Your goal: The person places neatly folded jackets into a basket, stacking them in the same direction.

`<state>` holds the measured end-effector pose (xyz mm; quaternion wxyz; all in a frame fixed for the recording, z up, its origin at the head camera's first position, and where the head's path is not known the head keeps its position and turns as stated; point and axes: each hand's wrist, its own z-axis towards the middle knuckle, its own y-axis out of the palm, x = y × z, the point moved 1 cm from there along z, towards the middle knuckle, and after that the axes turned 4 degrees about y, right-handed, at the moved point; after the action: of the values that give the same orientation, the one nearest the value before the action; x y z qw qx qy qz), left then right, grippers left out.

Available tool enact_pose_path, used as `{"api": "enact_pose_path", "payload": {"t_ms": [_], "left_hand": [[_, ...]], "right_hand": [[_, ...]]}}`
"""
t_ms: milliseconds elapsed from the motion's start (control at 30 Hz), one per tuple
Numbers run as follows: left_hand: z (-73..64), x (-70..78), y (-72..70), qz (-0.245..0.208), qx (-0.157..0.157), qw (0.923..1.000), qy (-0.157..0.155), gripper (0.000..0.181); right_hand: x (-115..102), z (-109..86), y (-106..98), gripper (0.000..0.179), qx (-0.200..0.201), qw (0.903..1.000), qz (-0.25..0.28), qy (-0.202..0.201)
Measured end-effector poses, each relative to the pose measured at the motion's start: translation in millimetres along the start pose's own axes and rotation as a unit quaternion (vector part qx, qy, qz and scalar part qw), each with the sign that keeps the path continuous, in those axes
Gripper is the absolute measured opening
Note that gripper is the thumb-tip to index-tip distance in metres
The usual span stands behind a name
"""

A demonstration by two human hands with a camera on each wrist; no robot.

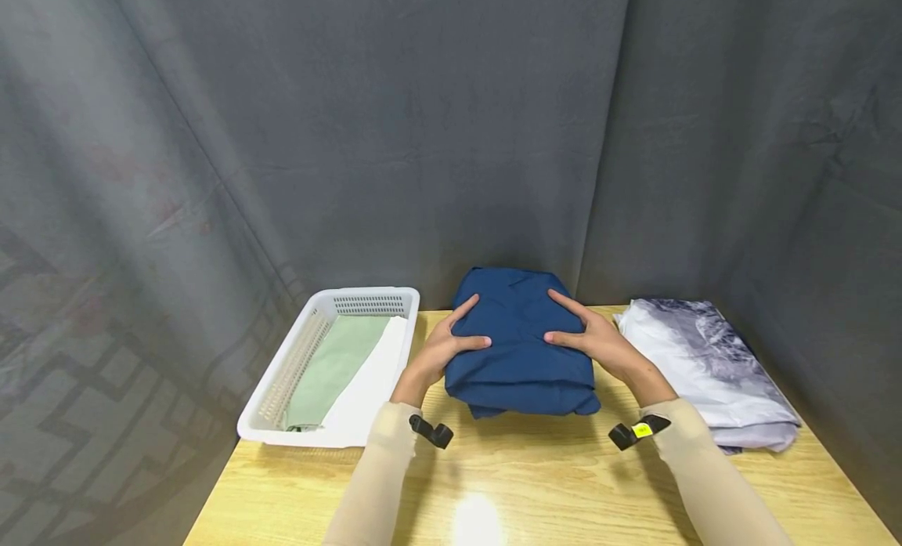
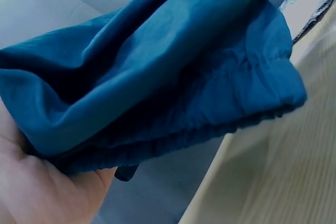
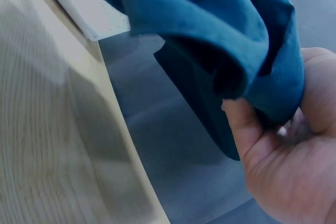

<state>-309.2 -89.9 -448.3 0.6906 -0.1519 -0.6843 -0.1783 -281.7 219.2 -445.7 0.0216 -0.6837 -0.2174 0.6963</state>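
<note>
A folded navy blue cloth (image 1: 517,334) is held up above the table between both hands. My left hand (image 1: 440,346) grips its left side, with thumb and a finger spread over the face toward me. On the opposite side my right hand (image 1: 602,342) holds it the same way; the other fingertips go out of sight behind the bundle. In the left wrist view the cloth (image 2: 210,93) shows a gathered, elastic-looking edge along its lower side. Loose layers of the cloth (image 3: 199,30) curl over in the right wrist view, and the right hand's fingers wrap its edge.
A white plastic basket (image 1: 317,439) stands at the left, holding a green cloth (image 1: 338,370) and a white piece (image 1: 373,374). At the right lies a folded white and grey patterned cloth (image 1: 698,366). Grey curtains (image 1: 423,139) hang behind the wooden table (image 1: 550,483).
</note>
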Motion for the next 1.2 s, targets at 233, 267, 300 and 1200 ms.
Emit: {"api": "enact_pose_path", "payload": {"t_ms": [233,267,300,1200], "left_hand": [[-4.6,10.3,-11.6,0.008,-0.003,1.0,-0.002,0.086],[-5.7,11.8,-13.6,0.005,-0.004,1.0,-0.004,0.086],[-7.0,13.1,-15.8,0.002,-0.006,1.0,-0.008,0.086],[-25.7,30.1,-80.6,0.0,-0.006,1.0,0.0,0.082]], "right_hand": [[-8,8.4,7,0.091,0.001,1.0,0.01,0.0],[-9,9.8,9,0.091,0.0,0.9999,0.011,-0.002],[-11,11.1,10,0.091,-0.001,0.9999,0.015,-0.003],[-46,49.1,58,0.093,-0.022,0.9988,0.036,-0.026]]}}
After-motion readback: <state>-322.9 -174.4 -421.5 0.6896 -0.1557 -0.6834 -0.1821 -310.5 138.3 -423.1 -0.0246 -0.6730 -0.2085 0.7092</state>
